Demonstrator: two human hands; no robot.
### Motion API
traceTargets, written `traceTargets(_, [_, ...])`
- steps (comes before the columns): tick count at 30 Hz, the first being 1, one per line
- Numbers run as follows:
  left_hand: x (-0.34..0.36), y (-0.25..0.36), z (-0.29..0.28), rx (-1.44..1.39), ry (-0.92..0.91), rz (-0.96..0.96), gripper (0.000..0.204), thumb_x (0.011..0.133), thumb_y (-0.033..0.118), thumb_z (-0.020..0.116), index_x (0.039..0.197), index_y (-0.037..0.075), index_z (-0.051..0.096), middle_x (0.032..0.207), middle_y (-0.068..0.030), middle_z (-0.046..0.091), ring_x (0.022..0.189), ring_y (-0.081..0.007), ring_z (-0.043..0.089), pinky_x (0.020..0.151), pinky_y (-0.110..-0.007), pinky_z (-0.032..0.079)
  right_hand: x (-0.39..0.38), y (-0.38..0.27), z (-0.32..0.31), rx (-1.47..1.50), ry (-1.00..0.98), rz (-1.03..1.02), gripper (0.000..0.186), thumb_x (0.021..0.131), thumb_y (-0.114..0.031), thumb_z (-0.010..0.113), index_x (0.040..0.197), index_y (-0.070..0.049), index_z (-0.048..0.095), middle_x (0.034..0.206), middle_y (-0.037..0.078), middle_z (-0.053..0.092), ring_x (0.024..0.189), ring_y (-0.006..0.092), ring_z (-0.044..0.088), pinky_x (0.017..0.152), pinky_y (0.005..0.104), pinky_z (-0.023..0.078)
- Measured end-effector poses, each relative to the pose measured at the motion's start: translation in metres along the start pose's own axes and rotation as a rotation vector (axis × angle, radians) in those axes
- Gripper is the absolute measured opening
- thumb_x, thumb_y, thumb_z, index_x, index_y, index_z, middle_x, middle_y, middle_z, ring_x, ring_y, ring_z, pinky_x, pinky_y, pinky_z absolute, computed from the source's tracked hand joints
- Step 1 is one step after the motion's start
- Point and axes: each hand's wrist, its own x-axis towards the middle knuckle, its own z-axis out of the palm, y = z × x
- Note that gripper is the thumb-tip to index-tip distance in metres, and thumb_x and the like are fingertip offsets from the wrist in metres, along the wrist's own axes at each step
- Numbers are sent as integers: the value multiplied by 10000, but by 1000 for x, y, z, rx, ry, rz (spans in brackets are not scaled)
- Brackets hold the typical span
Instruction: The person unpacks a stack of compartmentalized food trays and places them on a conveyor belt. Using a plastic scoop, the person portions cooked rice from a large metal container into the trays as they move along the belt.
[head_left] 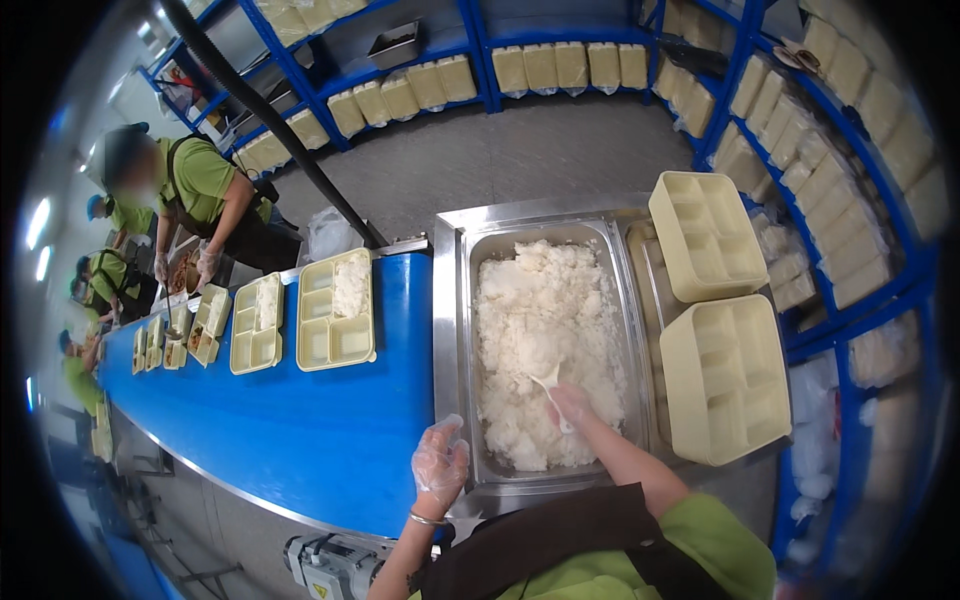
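Nearest, the left hand, in a clear, slippery-looking plastic glove, hangs at the right end of the blue belt; its fingers are loosely curled, with nothing visible in them, and I cannot tell whether it touches the edge. To its right and a little farther, the right hand has its fingers closed around the handle of a white spoon, whose head lies on the rice. The spoon looks light and stiff, best gripped by its handle; the rice looks soft and clingy, probably heavy as a mass. It fills much of a steel pan in the steel tabletop. To the right stand two cream tray stacks, likely light, easiest to take by the rims. Farther left, compartment trays line the belt's far edge, the two rightmost holding rice. Beyond, a co-worker leans over food, and blue shelves hold more trays.
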Motion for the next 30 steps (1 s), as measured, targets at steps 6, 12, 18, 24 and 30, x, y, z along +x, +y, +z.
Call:
traceTargets(6, [14, 53, 23, 75, -101, 282, 283, 720, 38, 594, 1000, 73, 581, 942, -153, 587, 806, -330, 588, 666, -388, 495, 18, -25, -3, 66, -43, -37, 170, 875, -184, 463, 797, -48, 529, 582, 51, 519, 406, 162, 476, 392, 311, 399])
traceTargets(12, [32, 134, 100, 29, -334, 751, 433, 754, 128, 582, 1179, 125, 499, 1119, -113, 540, 792, -265, 586, 661, -376, 494, -18, -1, -13, 69, 98, -240, 170, 888, -234, 450, 911, -82, 522, 591, 28, 504, 431, 137, 454, 390, 284, 389])
traceTargets(18, [22, 230, 151, 264, -774, 956, 394, 782, 249, 542, 1150, 109, 533, 1119, -81, 551, 776, -204, 571, 664, -333, 483, -69, -15, -12, 112, 144, -65, 192, 894, -240, 436, 944, -74, 519, 596, 32, 502, 441, 134, 457, 393, 283, 389])
traceTargets(24, [-2, 229, 217, 362, -681, 1018, 152, 773, 266, 545, 767, 119, 581, 787, -16, 561, 775, -184, 585, 641, -334, 481, -73, -14, -18, 29, 73, -67, 208, 896, -240, 429, 957, -62, 519, 601, 38, 506, 443, 135, 460, 392, 286, 388])
traceTargets(30, [18, 266, 158, -116, -573, 712, 219, 836, 263, 537, 945, 73, 553, 1052, -106, 515, 901, -301, 582, 742, -370, 494, -86, -31, -30, -62, 30, -72, 225, 897, -241, 423, 969, -51, 518, 606, 44, 509, 446, 137, 464, 390, 289, 388])
